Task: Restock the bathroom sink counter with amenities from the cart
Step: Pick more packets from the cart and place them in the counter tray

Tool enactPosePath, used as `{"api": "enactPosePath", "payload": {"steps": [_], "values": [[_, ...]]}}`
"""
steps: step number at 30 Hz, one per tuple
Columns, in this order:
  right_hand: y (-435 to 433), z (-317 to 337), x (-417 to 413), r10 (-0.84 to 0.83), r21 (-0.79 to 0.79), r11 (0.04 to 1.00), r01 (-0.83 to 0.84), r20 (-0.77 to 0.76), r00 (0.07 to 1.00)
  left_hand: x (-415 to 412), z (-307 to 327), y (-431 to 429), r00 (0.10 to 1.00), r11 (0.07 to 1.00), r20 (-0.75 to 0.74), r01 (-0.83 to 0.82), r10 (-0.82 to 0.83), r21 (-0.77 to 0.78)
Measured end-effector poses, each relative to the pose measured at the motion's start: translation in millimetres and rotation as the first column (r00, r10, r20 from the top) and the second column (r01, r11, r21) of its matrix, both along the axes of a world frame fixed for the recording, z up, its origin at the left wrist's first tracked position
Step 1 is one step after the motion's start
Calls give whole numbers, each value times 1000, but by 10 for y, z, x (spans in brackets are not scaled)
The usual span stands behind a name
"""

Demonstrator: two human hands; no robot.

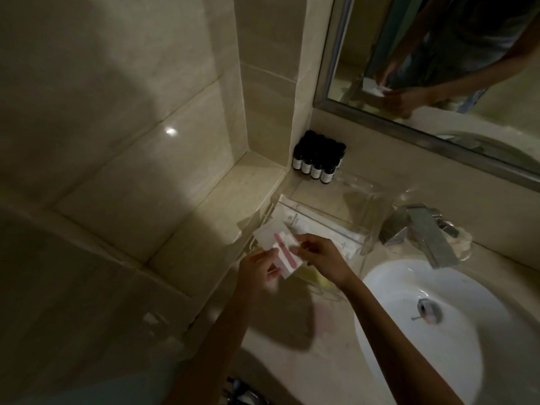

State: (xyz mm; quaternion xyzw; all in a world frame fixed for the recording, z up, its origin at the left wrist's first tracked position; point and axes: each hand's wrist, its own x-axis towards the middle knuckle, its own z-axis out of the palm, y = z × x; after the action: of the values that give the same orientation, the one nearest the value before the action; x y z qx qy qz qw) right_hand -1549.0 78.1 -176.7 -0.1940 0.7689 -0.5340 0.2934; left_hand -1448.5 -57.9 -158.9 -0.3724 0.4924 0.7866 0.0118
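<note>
While both hands work above the counter (292, 361), the left hand (257, 270) grips a fan of white sachets (267, 233) and the right hand (318, 258) pinches the nail-file packet (287, 257), likely sorting them for the clear acrylic tray (371, 211) just behind. Dark mini bottles (317, 160) stand grouped in the corner beyond.

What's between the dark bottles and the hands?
Head view: a clear tray of white packets sits between the bottles and the left hand and right hand.
</note>
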Motion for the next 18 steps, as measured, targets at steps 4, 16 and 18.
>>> {"api": "enactPosePath", "payload": {"steps": [4,16,18], "values": [[21,14,-56,-25,-53,998,33,143,989,-115,-31,-91,998,933,-25,43,-56,-358],[21,-80,-298,-237,85,970,229,95,967,-1021,319,-494,722,89,394,530,-569,-843],[12,-143,-206,-303,115,951,286,170,938,-1115,260,-443,708,82,394,536,-586,-840]]}}
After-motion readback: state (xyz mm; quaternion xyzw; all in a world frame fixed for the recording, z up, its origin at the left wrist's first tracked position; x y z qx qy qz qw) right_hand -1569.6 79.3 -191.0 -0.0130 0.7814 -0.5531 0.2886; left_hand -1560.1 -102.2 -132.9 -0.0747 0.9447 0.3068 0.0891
